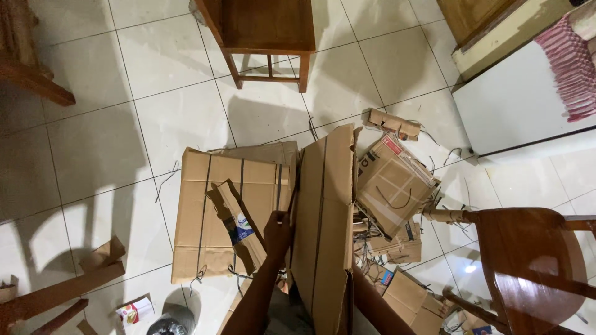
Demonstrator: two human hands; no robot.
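Fingers of left hand [277,231] closed on the left edge of an upright cardboard sheet [323,229]; long axis runs away from the person. Right hand hidden behind sheet, grip unknown. Flattened box [205,217] lies left, on floor [93,155].

Pale glossy tile floor [93,142] w/ dark grout, lamp glare at its right edge. Wooden chair [264,37] at top edge, another dark polished chair [528,260] btm right. White cabinet [515,99] top-right corner.
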